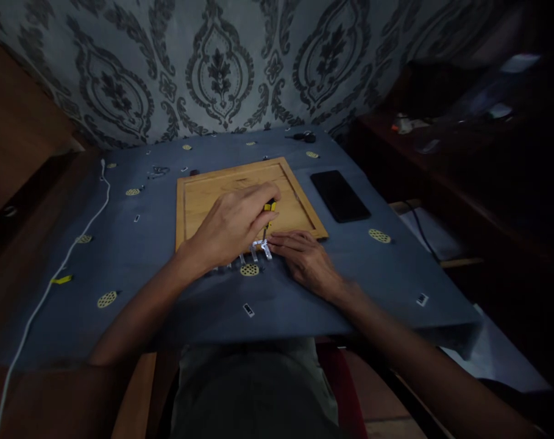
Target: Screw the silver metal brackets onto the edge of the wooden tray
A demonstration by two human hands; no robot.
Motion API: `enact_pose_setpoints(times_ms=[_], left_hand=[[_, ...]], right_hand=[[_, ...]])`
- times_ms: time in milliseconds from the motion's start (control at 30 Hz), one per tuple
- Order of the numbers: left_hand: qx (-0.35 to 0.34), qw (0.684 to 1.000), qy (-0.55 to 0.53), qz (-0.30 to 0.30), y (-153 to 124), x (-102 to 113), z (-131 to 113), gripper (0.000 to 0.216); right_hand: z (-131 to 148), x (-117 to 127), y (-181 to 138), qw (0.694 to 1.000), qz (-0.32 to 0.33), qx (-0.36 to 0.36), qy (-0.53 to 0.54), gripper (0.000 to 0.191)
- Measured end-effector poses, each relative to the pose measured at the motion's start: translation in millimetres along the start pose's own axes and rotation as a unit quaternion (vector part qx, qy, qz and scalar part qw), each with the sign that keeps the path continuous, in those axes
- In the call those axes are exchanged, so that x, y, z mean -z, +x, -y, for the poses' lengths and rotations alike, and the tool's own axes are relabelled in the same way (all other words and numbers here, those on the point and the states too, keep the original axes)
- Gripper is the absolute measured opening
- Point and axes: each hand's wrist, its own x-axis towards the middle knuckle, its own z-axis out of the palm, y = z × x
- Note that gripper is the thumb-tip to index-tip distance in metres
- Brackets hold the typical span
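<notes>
A wooden board [253,177] with a raised rim lies on the cloth-covered table. Along its near edge is a shiny metal hook rack [261,245], its prongs pointing toward me; my left arm and hand hide part of it. My left hand [233,219] is closed around a screwdriver [270,207] with a yellow and black handle. The screwdriver stands upright, its tip on the right end of the rack. My right hand [304,256] rests at the board's near right edge. Its fingers are stretched out, with the fingertips against the rack's right end; the thumb is hard to make out.
A black phone [339,195] lies right of the board. At the back of the table is a small dark object [304,136], possibly keys. A white cable [66,259] runs down the left side. The patterned wall [267,67] stands behind. A dark cluttered surface [423,140] is at right.
</notes>
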Motion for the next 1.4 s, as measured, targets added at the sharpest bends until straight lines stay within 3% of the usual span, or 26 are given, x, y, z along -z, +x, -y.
enact_pose_setpoints(times_ms=[633,767,900,1067,1200,1400], left_hand=[[-0.010,1.000,0.023,-0.003,0,8,3,0.010],[-0.011,0.999,0.027,-0.018,0,5,5,0.010],[-0.009,0.997,-0.011,-0.081,0,4,5,0.010],[0.026,0.988,-0.042,-0.148,-2,16,1,0.012],[0.062,0.990,-0.036,-0.123,1,23,10,0.009],[0.147,0.982,-0.071,-0.092,1,13,48,0.012]], right_hand=[[0,1,1,1.000,-0.016,0.019,-0.007,0.044],[1,1,1,1.000,-0.010,0.013,-0.006,0.045],[2,2,2,1.000,-0.017,0.014,-0.004,0.042],[2,2,2,1.000,-0.008,0.003,-0.010,0.041],[-1,1,0,1.000,-0.001,0.005,-0.013,0.043],[-3,-1,-2,1.000,-0.010,0.013,-0.009,0.046]])
